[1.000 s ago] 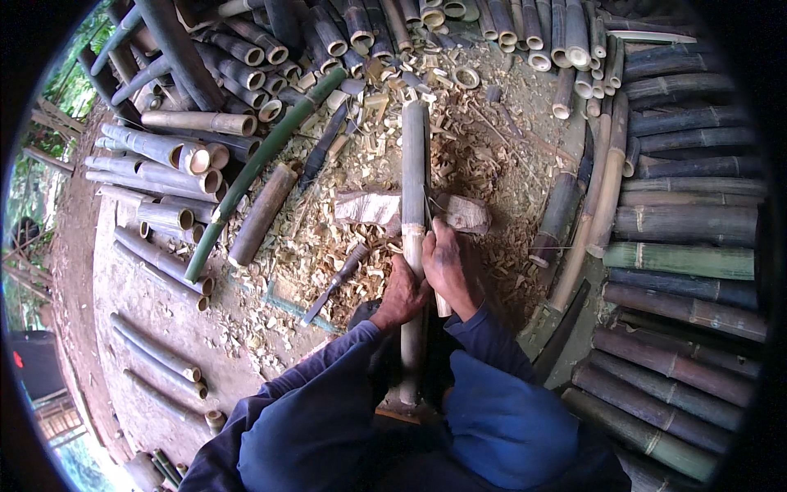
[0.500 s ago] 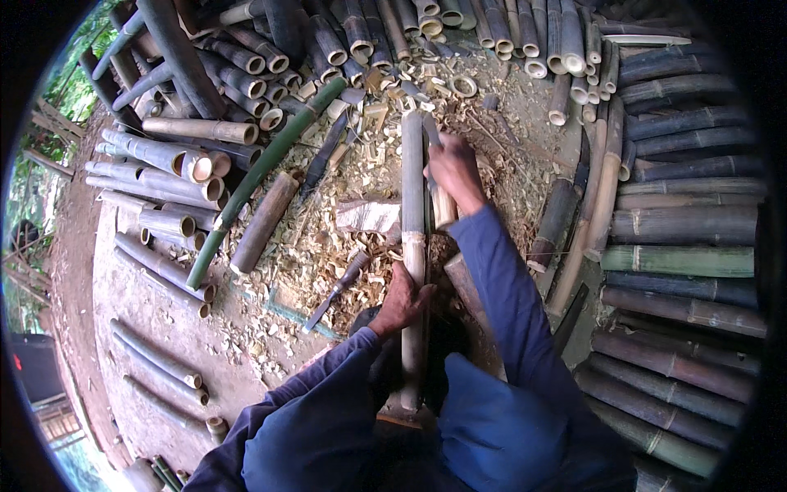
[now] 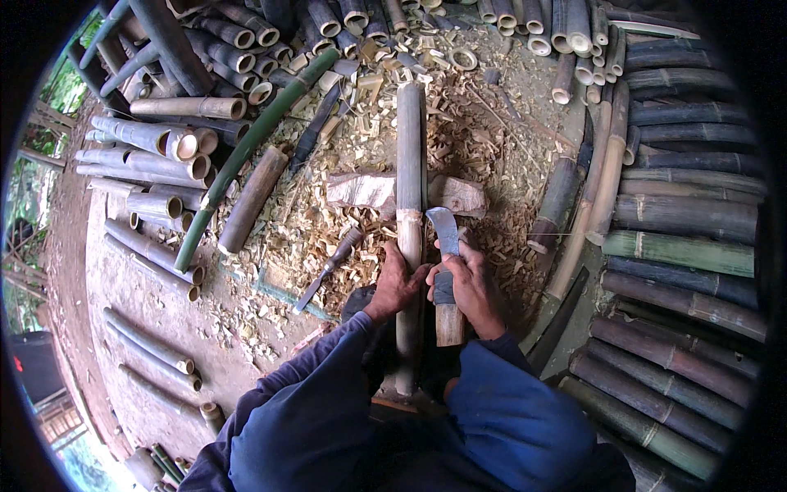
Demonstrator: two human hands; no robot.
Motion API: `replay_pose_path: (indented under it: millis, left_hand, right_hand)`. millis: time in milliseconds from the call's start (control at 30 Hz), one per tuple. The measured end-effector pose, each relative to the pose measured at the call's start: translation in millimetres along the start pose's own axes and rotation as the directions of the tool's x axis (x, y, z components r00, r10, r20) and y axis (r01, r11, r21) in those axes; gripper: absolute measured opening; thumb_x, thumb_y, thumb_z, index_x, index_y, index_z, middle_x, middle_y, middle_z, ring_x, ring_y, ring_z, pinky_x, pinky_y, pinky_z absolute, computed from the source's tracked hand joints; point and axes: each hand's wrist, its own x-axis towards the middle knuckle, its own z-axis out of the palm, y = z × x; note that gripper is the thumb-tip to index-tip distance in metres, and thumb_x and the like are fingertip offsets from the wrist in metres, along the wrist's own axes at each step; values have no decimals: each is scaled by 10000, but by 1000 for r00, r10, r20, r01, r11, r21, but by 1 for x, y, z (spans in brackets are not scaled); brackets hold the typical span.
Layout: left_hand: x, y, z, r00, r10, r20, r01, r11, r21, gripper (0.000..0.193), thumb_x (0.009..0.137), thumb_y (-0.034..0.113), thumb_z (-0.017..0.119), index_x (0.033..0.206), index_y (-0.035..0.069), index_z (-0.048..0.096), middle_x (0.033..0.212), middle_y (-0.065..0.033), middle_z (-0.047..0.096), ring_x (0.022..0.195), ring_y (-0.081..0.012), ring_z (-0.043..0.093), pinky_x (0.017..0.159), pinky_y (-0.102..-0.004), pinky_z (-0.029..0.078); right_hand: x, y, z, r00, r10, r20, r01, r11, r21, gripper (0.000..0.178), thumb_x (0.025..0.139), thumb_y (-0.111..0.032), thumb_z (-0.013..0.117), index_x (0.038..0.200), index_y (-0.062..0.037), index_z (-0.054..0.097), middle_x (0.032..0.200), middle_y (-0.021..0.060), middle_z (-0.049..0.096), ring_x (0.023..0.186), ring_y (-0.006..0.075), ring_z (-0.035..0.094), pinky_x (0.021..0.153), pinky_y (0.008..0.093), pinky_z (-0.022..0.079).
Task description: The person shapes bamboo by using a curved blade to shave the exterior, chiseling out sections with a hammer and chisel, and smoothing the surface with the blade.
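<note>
A bamboo pole (image 3: 409,156) points away from me, its near end between my knees and its upper part across a rough wood block (image 3: 461,196). My left hand (image 3: 395,285) is closed round the pole near its pale scraped joint, thumb lying across it. Just right of the pole, my right hand (image 3: 474,287) grips a knife (image 3: 444,230) with a short hooked blade. The blade points away from me, apart from the pole. Dark wrapping covers part of its wooden handle, whose butt sticks out toward me.
Shavings (image 3: 361,271) cover the ground around the block. A chisel-like tool (image 3: 330,269) lies left of my left hand. Beyond it are a short bamboo piece (image 3: 252,199) and a long green bamboo pole (image 3: 256,156). Stacked dark bamboo (image 3: 689,217) lines the right side.
My right hand has drawn the knife back from the pole's far end to beside my left hand. The left hand keeps its hold on the pole. The view has shifted slightly.
</note>
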Motion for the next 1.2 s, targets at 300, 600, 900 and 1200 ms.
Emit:
replay_pose_path:
  millis: [300, 600, 900, 1200]
  left_hand:
    - [-3, 10, 7, 994, -104, -41, 109, 981, 161, 617, 876, 269, 758, 1179, -45, 322, 1103, -370, 545, 1050, -541, 589, 871, -554, 489]
    - [4, -1, 7, 997, -62, -44, 67, 992, 103, 597, 908, 303, 727, 1163, -58, 325, 1053, -361, 548, 1031, -525, 598, 872, -549, 487]
    - [-2, -3, 5, 1000, 15, -27, -13, 996, 92, 633, 887, 307, 747, 1192, -58, 331, 1131, -367, 505, 1086, -521, 555, 925, -541, 459]
    - [-1, -2, 2, 998, 55, -21, -51, 986, 162, 622, 904, 316, 740, 1184, -57, 328, 1120, -343, 496, 1068, -506, 542, 933, -529, 452]
  right_hand:
    - [14, 8, -10, 999, 35, 21, -36, 997, 73, 336, 1033, -240, 468, 1296, -31, 467, 711, 144, 623, 499, 211, 603, 494, 349, 527]
    - [65, 9, -1, 997, -69, 35, 68, 997, 37, 229, 998, -229, 486, 1101, -28, 527, 674, 130, 622, 460, 209, 598, 421, 351, 515]
    - [104, -23, -3, 995, -104, -6, 104, 994, 14, 303, 919, -223, 536, 1108, 11, 568, 647, 166, 656, 439, 253, 624, 407, 376, 527]
    - [179, -73, -15, 996, -64, 69, 65, 998, -10, 270, 913, -152, 565, 1113, 25, 532, 670, 216, 667, 429, 322, 627, 380, 422, 523]
